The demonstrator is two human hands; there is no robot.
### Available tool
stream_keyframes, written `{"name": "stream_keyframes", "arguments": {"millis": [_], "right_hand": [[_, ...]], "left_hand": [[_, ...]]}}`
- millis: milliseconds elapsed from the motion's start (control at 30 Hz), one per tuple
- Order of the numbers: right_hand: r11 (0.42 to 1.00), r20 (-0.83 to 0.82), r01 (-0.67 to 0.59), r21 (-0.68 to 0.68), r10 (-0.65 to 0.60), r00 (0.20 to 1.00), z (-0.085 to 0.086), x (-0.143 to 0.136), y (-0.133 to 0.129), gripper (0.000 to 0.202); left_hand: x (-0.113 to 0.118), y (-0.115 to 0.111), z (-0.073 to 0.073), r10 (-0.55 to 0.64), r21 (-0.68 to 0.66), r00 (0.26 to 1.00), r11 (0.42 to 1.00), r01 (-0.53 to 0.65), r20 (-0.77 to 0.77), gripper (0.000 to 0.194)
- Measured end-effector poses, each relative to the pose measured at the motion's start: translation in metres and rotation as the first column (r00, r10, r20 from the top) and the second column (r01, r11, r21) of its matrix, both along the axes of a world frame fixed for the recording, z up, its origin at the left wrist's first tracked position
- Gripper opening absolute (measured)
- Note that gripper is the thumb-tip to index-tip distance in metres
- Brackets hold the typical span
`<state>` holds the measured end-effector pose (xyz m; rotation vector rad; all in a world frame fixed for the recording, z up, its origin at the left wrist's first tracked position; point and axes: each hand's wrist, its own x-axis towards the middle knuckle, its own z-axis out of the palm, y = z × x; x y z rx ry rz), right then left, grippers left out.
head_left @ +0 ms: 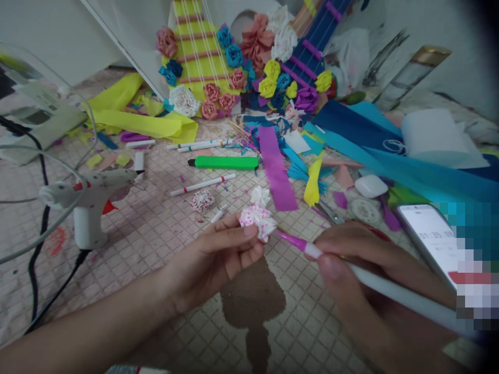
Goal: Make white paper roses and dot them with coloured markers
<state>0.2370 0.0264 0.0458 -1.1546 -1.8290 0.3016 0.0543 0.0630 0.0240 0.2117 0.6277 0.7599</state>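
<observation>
Between the fingertips of my left hand is a small ruffled white paper flower with pink dots on it. My right hand grips a white-barrelled brush pen with a magenta front end. Its tip points left and is right at the flower's edge; whether it touches, I cannot tell. Just beyond the held flower shows a plain white ruffled piece, perhaps separate. A white paper flower with dark red dots lies on the table to the left of them.
A glue gun with cords stands at left. Beyond my hands lie a green marker, a purple strip and scissors. A phone lies at right. Flower-covered yellow and blue guitar-like pieces stand behind.
</observation>
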Motion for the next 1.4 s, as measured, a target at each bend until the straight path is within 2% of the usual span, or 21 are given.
{"name": "stream_keyframes", "arguments": {"millis": [167, 433, 633, 767, 800, 900, 967, 1067, 1167, 1200, 1300, 1400], "right_hand": [[1.000, 0.013, -0.028, 0.005, 0.028, 1.000, 0.000, 0.001, 0.001, 0.016], [1.000, -0.029, 0.011, -0.025, -0.012, 0.999, 0.000, 0.001, -0.002, 0.016], [0.997, -0.166, 0.060, -0.038, -0.065, 0.984, -0.001, -0.003, -0.002, 0.018], [0.997, -0.156, 0.044, -0.061, -0.053, 0.986, -0.002, -0.006, -0.002, 0.013], [0.996, -0.175, 0.060, -0.066, -0.071, 0.982, -0.002, -0.008, -0.002, 0.010], [0.972, -0.261, 0.199, -0.129, -0.227, 0.938, -0.002, -0.013, -0.003, 0.005], [0.963, -0.247, 0.221, -0.156, -0.255, 0.935, -0.001, -0.016, -0.004, 0.009], [0.977, -0.196, 0.160, -0.141, -0.186, 0.963, 0.000, -0.016, -0.003, 0.008], [0.965, -0.228, 0.227, -0.132, -0.252, 0.941, 0.000, -0.014, -0.003, 0.007], [0.969, -0.215, 0.217, -0.119, -0.239, 0.947, -0.001, -0.013, -0.003, 0.006], [0.993, -0.102, 0.098, -0.070, -0.105, 0.989, -0.001, -0.010, -0.002, 0.008], [0.985, -0.153, 0.152, -0.078, -0.163, 0.975, -0.001, -0.008, -0.002, 0.007]], "left_hand": [[0.000, -0.001, 0.000, -0.015, 0.007, 1.000, 1.000, 0.015, -0.002, 0.010], [0.000, -0.001, 0.002, -0.038, 0.056, 0.999, 0.998, 0.040, -0.036, 0.018], [0.001, -0.002, 0.002, -0.041, 0.066, 0.997, 0.997, 0.045, -0.060, 0.017], [0.000, -0.002, 0.003, -0.047, 0.070, 0.997, 0.996, 0.050, -0.056, 0.016], [0.000, -0.002, 0.003, -0.049, 0.074, 0.997, 0.996, 0.053, -0.055, 0.017], [0.000, -0.003, 0.003, -0.052, 0.071, 0.997, 0.996, 0.056, -0.065, 0.018], [0.001, -0.003, 0.003, -0.050, 0.069, 0.997, 0.996, 0.054, -0.061, 0.017], [0.001, -0.003, 0.004, -0.052, 0.085, 0.998, 0.995, 0.056, -0.048, 0.015], [0.001, -0.003, 0.005, -0.050, 0.088, 0.997, 0.995, 0.055, -0.052, 0.017], [0.000, -0.003, 0.005, -0.049, 0.082, 0.997, 0.995, 0.053, -0.055, 0.018], [0.000, -0.003, 0.004, -0.042, 0.072, 0.997, 0.996, 0.047, -0.065, 0.019], [0.000, -0.003, 0.003, -0.039, 0.089, 0.997, 0.995, 0.045, -0.074, 0.020]]}}
